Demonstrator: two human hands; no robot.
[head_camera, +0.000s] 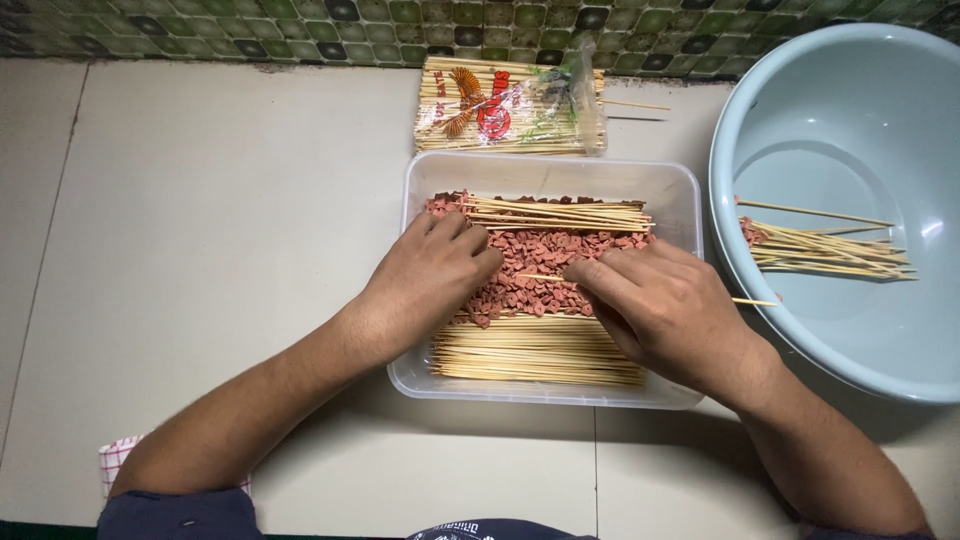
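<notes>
Left hand (440, 272) curled, fingertips pressed into small red meat pieces (545, 270) in clear plastic tub (675, 190). Right hand (660, 300) pinched on a bamboo skewer (540, 277) lying across the pieces. Skewer bundles (535, 350) at near and far sides of tub. Right: pale blue basin (850, 120) holding loaded skewers (830, 250). Far: packet of skewers (510, 105).

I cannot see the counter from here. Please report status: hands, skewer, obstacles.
Left hand in red meat pieces. Right hand pinching one skewer over clear tub. Nothing in the way.
</notes>
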